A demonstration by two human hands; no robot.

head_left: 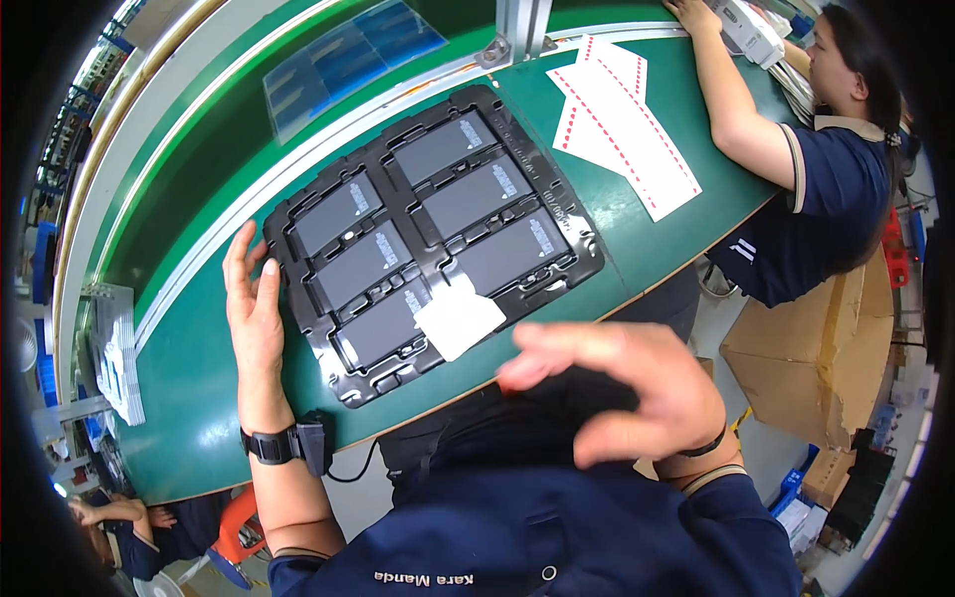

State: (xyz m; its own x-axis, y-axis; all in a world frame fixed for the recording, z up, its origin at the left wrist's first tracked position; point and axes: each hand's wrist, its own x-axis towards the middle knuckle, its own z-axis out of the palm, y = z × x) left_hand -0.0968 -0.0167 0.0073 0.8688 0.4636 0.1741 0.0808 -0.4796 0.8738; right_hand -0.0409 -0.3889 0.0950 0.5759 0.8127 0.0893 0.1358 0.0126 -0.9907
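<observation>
Your left hand [254, 303] is flat and open, fingers spread, touching the left edge of the black tray [430, 234]. Your right hand [637, 383] hovers open and empty, fingers loosely curled, blurred, just to the right of and nearer you than the tray's near corner. The tray lies between your hands and beyond them, holding six dark flat devices [438, 214] in two rows. A white square sheet [459, 318] rests loose on the near-right device, close to your right hand.

Risks: the sheet is unsecured, so a brush from your right hand could flick it off. The tray's near corner looks close to the surface [189, 398] edge; a push from your left hand could tip it off.

The surface is a green conveyor belt with a metal rail behind. Beyond your right hand: white strips with red marks [617, 119], and a co-worker's arm [731, 95] reaching across. Cardboard boxes [821, 353] sit on the floor to the right.
</observation>
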